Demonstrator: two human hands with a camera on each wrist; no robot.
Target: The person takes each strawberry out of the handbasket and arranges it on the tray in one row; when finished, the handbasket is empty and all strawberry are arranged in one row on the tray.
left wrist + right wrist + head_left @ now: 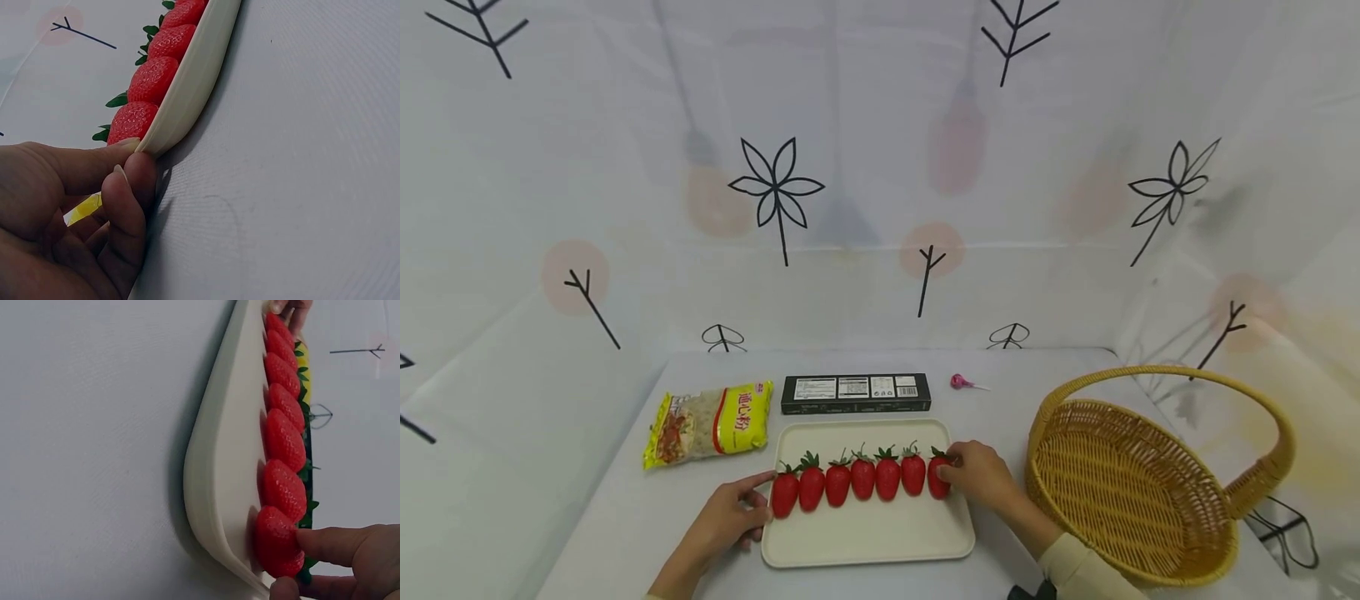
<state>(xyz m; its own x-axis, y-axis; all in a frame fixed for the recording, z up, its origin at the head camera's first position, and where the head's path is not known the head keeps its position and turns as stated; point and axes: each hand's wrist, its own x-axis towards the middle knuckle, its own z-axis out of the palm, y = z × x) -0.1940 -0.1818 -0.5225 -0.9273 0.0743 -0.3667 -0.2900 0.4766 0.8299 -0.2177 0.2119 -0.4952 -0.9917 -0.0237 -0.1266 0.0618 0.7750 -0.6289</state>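
A row of several red strawberries [862, 479] with green leaf tops lies across a cream rectangular tray [872, 537]. My left hand [730, 517] is at the tray's left edge. In the left wrist view, its thumb [94, 164] lies over the rim beside the end strawberry [133, 120], with the index finger bent below the rim. At the opposite end, my right hand [981, 475] pinches the rightmost strawberry [275, 540]. Its thumb presses on the fruit, and a fingertip [284, 589] shows close to the tray's rim.
Behind the tray lies a long black box [855, 393], with a pink lollipop [959, 382] to its right. A yellow bag of macaroni [707, 423] rests at the left. A wicker basket [1120, 492] with a tall handle stands at the right, near my right forearm.
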